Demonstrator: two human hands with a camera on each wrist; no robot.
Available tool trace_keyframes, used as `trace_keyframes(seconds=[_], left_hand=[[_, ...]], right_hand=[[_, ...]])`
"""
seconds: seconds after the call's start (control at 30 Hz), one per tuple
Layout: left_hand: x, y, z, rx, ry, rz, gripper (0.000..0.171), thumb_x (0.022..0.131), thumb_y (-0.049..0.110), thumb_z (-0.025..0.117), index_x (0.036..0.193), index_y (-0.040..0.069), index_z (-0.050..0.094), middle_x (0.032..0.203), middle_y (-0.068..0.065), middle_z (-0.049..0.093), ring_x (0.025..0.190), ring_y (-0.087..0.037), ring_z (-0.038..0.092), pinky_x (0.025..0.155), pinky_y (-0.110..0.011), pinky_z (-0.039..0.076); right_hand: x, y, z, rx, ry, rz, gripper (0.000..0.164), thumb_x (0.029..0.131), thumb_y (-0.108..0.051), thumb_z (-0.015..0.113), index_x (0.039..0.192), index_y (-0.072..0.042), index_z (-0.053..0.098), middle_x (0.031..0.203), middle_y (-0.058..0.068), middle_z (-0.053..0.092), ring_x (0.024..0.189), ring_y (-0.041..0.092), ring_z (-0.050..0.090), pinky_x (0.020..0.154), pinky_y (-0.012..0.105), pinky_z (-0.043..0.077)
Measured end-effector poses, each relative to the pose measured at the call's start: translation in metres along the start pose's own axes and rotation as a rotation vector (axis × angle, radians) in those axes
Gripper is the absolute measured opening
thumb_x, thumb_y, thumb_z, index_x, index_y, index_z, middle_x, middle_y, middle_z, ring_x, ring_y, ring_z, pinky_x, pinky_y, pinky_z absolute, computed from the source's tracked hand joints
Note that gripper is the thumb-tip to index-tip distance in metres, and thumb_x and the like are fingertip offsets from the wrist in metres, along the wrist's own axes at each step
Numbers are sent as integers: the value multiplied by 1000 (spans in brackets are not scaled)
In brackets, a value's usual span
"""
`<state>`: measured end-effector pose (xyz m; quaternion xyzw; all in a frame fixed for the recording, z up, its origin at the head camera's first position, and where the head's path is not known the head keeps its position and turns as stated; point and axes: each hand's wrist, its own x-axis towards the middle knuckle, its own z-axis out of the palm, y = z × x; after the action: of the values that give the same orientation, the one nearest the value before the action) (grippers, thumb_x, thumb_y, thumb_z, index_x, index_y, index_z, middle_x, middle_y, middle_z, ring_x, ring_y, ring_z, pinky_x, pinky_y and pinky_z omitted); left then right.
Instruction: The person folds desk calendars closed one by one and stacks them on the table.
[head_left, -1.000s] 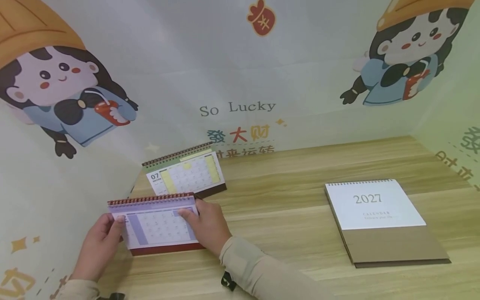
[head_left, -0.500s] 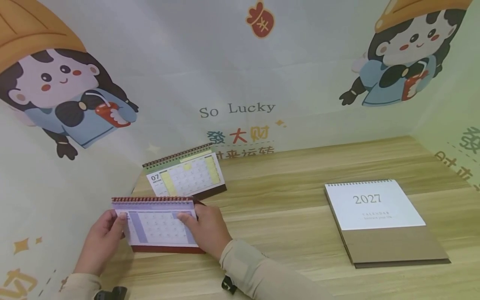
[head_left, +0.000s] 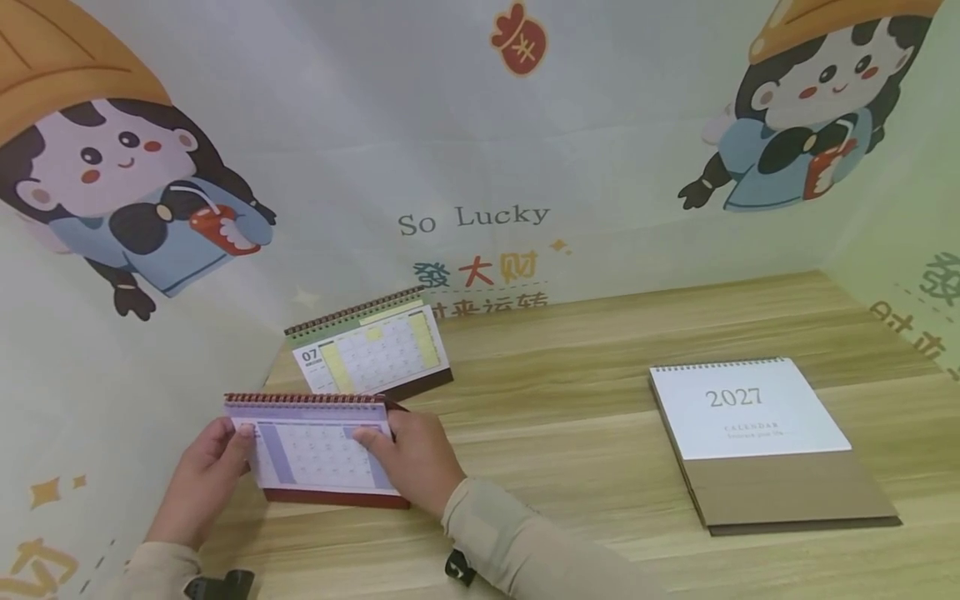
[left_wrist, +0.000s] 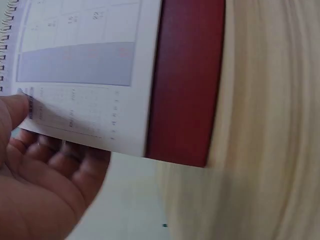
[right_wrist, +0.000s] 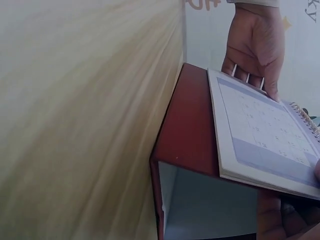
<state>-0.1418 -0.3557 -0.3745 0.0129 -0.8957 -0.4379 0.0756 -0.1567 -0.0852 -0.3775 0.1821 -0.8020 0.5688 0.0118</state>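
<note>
A purple-paged desk calendar [head_left: 322, 454] with a spiral top and a dark red base stands tilted back at the left of the table. My left hand [head_left: 202, 479] pinches its left edge, thumb on the page and fingers behind, as the left wrist view shows with the hand [left_wrist: 50, 185] close up. At the opposite edge my right hand [head_left: 423, 467] grips it, thumb over the page. In the right wrist view the red base [right_wrist: 187, 125] forms a hollow stand, and the right fingers [right_wrist: 272, 215] reach inside behind the pages.
Just behind stands a green-and-yellow desk calendar [head_left: 375, 346] showing 07. Toward the right is a white calendar [head_left: 750, 417] marked 2027 on a brown stand. Printed cloth walls [head_left: 360, 125] enclose the wooden table [head_left: 555, 442] at the back and sides.
The purple calendar has shifted slightly right and its spiral edge has levelled out, the left hand moving with it. Over the last half second it barely moves. The other calendars stay put.
</note>
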Motion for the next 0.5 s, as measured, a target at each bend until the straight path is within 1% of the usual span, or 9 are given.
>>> trace_keyframes(seconds=[0.07,0.13,0.17,0.2,0.27,0.3,0.37,0.43,0.5], left_hand=[[2,-6,1,-51,-19,44,44,109,32,36,134,-4,43,117,3,64,96,5,58,78,-17,51],[3,-11,2,-99,-34,78,41,109,30,36,134,-2,42,113,17,62,98,4,59,79,-17,51],[4,-13,2,-117,-36,84,41,109,30,37,134,-1,42,112,22,61,98,4,60,79,-16,51],[4,-15,2,-131,-36,86,40,109,30,37,134,0,42,112,23,60,98,4,60,80,-16,51],[4,-17,3,-133,-25,70,40,108,31,37,135,1,43,116,16,63,99,4,60,79,-16,51],[4,-16,3,-119,-17,56,42,108,32,37,136,1,43,119,8,65,98,6,60,79,-16,51],[4,-15,3,-98,-3,31,44,108,33,37,137,1,42,124,-8,65,98,6,59,79,-16,51],[5,-14,4,-83,7,25,45,108,33,36,139,0,42,128,-19,61,97,7,59,78,-17,52],[5,-12,3,-82,15,33,45,108,32,37,139,-1,42,126,-15,63,97,7,59,78,-17,52]], right_hand=[[1,1,-2,-27,-16,-3,33,94,-39,66,100,-9,77,87,-8,74,67,-6,59,59,16,48],[1,2,-5,-74,-40,-10,34,94,-40,66,88,-8,75,73,-7,70,59,-3,53,52,17,44],[1,3,-7,-103,-58,-17,36,95,-41,66,81,-8,73,66,-8,66,55,-2,49,50,18,41],[1,5,-9,-133,-75,-23,39,95,-43,65,75,-10,70,60,-8,60,52,0,46,47,19,38],[1,7,-14,-193,-109,-30,46,95,-48,63,66,-13,61,52,-8,48,48,4,39,44,21,33],[1,9,-18,-217,-122,-31,48,95,-50,62,63,-14,57,50,-7,43,48,5,37,44,22,31],[1,11,-24,-229,-120,-20,50,95,-54,60,63,-16,55,50,-8,40,48,5,37,45,22,31],[1,12,-31,-206,-85,-7,48,94,-56,59,67,-18,57,55,-9,45,52,6,41,48,22,34],[1,12,-36,-166,-45,17,43,93,-57,60,75,-19,62,64,-9,54,61,7,49,54,23,40]])
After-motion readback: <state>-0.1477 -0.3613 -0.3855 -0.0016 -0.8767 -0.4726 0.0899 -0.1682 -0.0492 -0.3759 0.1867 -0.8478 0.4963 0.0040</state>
